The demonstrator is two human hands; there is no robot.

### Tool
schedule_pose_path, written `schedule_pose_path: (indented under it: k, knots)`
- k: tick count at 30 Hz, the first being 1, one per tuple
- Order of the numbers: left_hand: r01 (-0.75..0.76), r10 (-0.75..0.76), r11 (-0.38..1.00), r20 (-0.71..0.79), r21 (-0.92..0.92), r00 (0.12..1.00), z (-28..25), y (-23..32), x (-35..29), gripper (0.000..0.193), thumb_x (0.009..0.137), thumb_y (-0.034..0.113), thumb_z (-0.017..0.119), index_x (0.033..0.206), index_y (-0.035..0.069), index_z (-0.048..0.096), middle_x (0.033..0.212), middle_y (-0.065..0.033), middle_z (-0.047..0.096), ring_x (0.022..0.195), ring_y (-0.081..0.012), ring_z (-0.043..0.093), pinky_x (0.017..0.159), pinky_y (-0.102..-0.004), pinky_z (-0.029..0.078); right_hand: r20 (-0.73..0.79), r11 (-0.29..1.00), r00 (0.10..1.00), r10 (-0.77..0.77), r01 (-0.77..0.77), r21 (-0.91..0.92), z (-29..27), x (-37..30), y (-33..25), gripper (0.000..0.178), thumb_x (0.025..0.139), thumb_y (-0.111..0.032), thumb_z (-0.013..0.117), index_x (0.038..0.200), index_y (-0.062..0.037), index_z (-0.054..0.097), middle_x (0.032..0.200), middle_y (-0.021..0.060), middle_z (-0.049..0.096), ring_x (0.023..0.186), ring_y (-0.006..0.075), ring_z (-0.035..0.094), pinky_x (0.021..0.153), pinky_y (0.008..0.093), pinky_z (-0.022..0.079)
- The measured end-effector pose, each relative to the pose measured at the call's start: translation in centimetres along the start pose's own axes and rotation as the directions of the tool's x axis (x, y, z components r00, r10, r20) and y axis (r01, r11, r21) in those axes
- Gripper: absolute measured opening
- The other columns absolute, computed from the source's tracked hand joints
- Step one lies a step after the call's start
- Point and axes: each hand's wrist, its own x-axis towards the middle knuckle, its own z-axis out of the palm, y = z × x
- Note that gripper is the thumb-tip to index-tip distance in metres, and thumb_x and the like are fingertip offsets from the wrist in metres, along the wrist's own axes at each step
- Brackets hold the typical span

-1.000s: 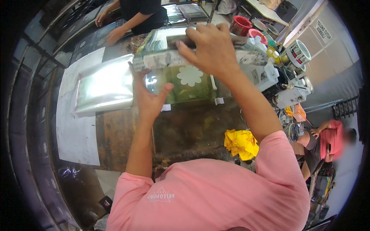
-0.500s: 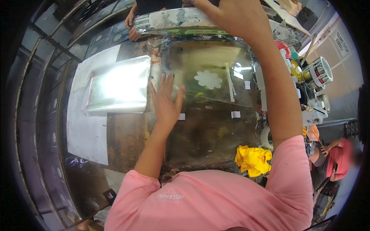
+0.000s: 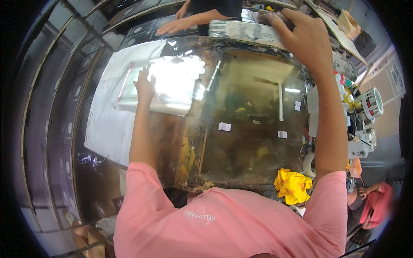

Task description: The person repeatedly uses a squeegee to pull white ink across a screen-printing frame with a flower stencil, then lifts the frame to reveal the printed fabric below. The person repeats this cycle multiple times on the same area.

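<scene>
My left hand [image 3: 145, 88] lies with fingers spread on a stack of clear, shiny plastic sheets [image 3: 183, 105] on the left of the table. A white scalloped flower shape [image 3: 195, 64] shows at the stack's right side, partly lost in glare. At the far right, my raised right hand [image 3: 307, 41] is closed around the end of a paint-smeared pale frame [image 3: 245, 32]; part of its grip is hidden. Between my arms is a glossy glass-like work surface [image 3: 241, 159] with small white tabs [image 3: 224, 126] and a white strip [image 3: 281, 103] on it.
White paper [image 3: 101, 133] lies under the stack. A crumpled yellow cloth [image 3: 293, 185] sits at the near right edge, near a tape roll [image 3: 309, 164]. Paint cans [image 3: 370, 103] and bottles crowd the right side. A co-worker's hand [image 3: 174, 26] reaches in across the table; another person [image 3: 376, 204] is at right.
My left hand has moved left from the glass surface onto the stack. The flower shape left the glass and now shows at the stack. The co-worker's arm has stretched out.
</scene>
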Motion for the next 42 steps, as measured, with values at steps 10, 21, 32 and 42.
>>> schedule_pose_path:
  k: [10, 21, 32, 42]
  knots:
    - [-0.113, 0.067, 0.935, 0.146, 0.335, 0.987, 2.5, 5.5, -13.3, 0.070, 0.112, 0.051, 0.042, 0.164, 0.005, 0.041, 0.168, -0.0248, 0.039, 0.158, -0.0429, 0.032, 0.126, -0.0748, 0.010, -0.063, 0.999, 0.997, -0.049, 0.048, -0.011, 0.7, -1.1, 0.0, 0.052, 0.102, -0.051, 0.060, 0.099, -0.0012, 0.075, 0.090, 0.0225, 0.072, 0.085, 0.0435, 0.068, 0.082, 0.0496, 0.047]
    - [-0.225, 0.154, 0.935, 0.259, 0.273, 0.954, -2.9, 8.0, -10.2, 0.049, 0.115, 0.036, 0.037, 0.146, 0.010, 0.064, 0.150, -0.0171, 0.062, 0.143, -0.0346, 0.055, 0.126, -0.0735, 0.017, -0.050, 0.998, 0.998, -0.049, 0.048, -0.033, 0.6, -1.5, -0.3, 0.058, 0.102, -0.057, 0.057, 0.102, -0.0029, 0.077, 0.096, 0.0189, 0.076, 0.093, 0.0399, 0.071, 0.091, 0.0509, 0.048]
    - [-0.603, 0.586, 0.793, 0.382, -0.087, 0.715, 6.6, 23.9, -20.5, 0.109, 0.089, 0.091, 0.048, 0.161, 0.008, 0.050, 0.169, -0.0266, 0.038, 0.157, -0.0485, 0.032, 0.127, -0.0713, 0.007, -0.010, 0.999, 1.000, 0.018, -0.018, 0.045, 0.1, -1.0, -0.5, 0.057, 0.098, -0.055, 0.062, 0.075, -0.0037, 0.073, 0.077, 0.0205, 0.072, 0.080, 0.0384, 0.072, 0.085, 0.0545, 0.047]
    - [-0.677, 0.676, 0.723, 0.337, -0.135, 0.655, 10.5, 32.9, -25.1, 0.123, 0.078, 0.101, 0.046, 0.160, 0.009, 0.052, 0.171, -0.0232, 0.036, 0.159, -0.0484, 0.028, 0.123, -0.0787, -0.006, -0.031, 0.999, 0.999, -0.008, 0.010, 0.052, 0.0, 0.0, 0.2, 0.059, 0.099, -0.053, 0.058, 0.079, -0.0018, 0.080, 0.077, 0.0229, 0.075, 0.077, 0.0410, 0.074, 0.081, 0.0519, 0.055]
